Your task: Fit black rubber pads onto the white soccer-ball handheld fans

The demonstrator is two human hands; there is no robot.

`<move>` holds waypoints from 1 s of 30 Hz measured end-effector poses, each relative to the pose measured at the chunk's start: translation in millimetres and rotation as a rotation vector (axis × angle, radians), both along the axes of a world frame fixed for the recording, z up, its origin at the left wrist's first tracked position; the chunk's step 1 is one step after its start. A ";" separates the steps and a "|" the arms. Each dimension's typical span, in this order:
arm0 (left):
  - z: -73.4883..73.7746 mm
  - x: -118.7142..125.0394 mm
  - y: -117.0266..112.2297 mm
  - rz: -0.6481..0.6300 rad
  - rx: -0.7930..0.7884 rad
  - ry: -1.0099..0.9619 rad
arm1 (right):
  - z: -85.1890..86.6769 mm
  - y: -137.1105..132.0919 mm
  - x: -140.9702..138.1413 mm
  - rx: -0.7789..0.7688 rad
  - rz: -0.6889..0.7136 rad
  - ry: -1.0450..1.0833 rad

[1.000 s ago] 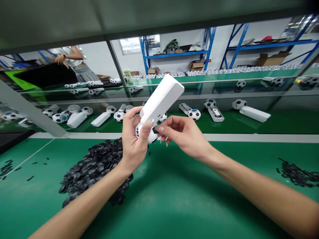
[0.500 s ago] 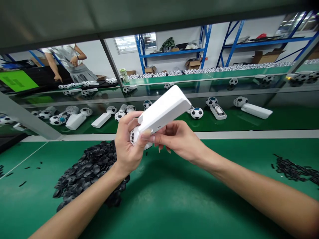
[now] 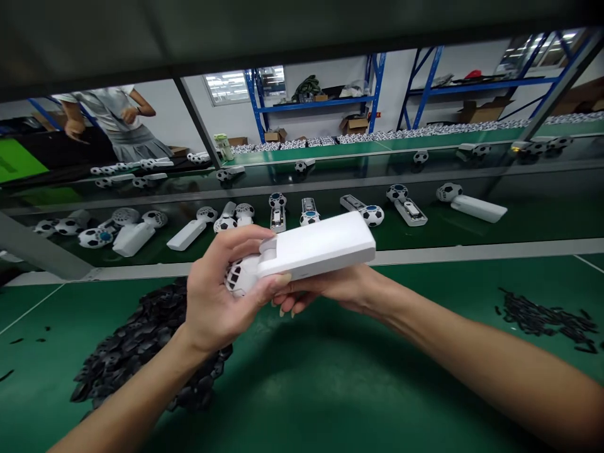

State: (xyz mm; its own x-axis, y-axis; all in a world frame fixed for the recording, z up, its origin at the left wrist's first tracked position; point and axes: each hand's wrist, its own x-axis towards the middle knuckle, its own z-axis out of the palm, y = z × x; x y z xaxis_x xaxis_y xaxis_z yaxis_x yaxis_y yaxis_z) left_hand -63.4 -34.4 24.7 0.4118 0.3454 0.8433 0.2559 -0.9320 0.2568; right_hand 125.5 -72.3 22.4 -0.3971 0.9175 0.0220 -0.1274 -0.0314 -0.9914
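Note:
A white handheld fan (image 3: 321, 245) with a black-and-white football-patterned head is held over the green bench, its handle pointing right and its smooth back facing me. My left hand (image 3: 217, 292) is closed around the head end, thumb along the near edge and fingers over the far side. Under the handle, my right hand (image 3: 342, 284) has its fingers curled close to the fan's hidden underside. The handle covers part of that hand, so whatever its fingertips pinch does not show. Below my left wrist lies a heap of black plastic pieces (image 3: 136, 340).
More football fans (image 3: 479, 207) lie along the dark green belt (image 3: 453, 236) beyond the bench's pale edge strip (image 3: 472, 250). Small black strips (image 3: 542, 314) are scattered at the right. A co-worker (image 3: 113, 119) stands at the far left. A dark panel (image 3: 283, 31) hangs overhead.
The fan has tipped from a steep slant to nearly level and come slightly lower. My left hand has moved down and left with it. My right hand now sits further under the handle.

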 end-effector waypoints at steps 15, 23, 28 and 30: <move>-7.9 52.0 43.1 0.013 -0.966 -0.362 | -0.4 -7.5 -9.6 0.383 -0.413 -0.439; -24.4 163.5 96.2 -0.066 -1.033 0.070 | 12.1 -37.6 -10.6 0.628 -0.262 -0.934; -26.1 157.5 138.5 0.158 -0.716 0.176 | 25.9 -37.1 1.5 0.584 -0.270 -0.962; -25.3 130.6 161.7 0.329 -0.649 0.197 | 31.7 -35.9 5.5 0.578 -0.277 -0.988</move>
State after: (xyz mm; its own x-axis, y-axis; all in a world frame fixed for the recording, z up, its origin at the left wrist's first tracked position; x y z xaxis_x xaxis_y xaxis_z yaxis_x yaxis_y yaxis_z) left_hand 67.2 127.3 -0.6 0.3235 0.8790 0.3502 0.5929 -0.4768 0.6490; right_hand 131.0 -108.3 54.1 -0.2633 0.9296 0.2577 0.7723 0.3632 -0.5211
